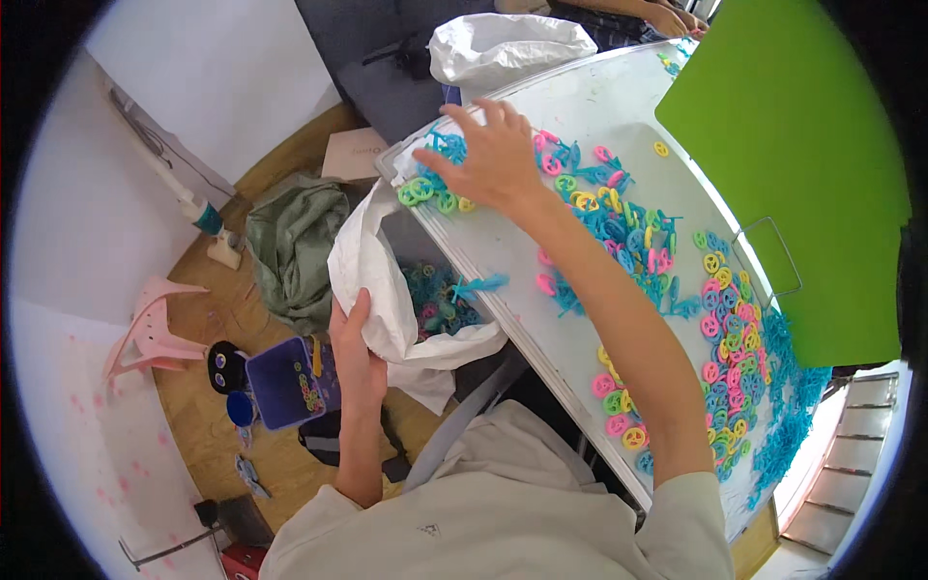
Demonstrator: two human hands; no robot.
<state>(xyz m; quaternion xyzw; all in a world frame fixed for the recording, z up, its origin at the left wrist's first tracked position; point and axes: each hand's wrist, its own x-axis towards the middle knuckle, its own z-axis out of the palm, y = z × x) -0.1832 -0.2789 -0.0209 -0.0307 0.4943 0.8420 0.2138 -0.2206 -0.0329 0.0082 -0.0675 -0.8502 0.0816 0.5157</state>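
My left hand (358, 353) grips the rim of a white woven sack (365, 275) below the table's edge. Inside its mouth lie many small coloured plastic pieces (440, 304), and one blue piece (480, 285) is between the table edge and the opening. My right hand (495, 159) reaches over the table corner with fingers spread. Under and beside it are blue stick-like pieces (447, 145) and green wheel-shaped rings (416, 191); whether the fingertips touch them I cannot tell. A mixed heap (628, 232) of blue pieces and coloured rings lies right of my right forearm.
Rows of coloured wheels (730, 362) and a blue pile (788, 416) cover the white table's (503, 237) right side. A green panel (793, 174) stands there. Another white sack (507, 48) and a person's hand (667, 19) are at the far side. A purple bin (280, 387) and green sack (298, 246) are on the floor.
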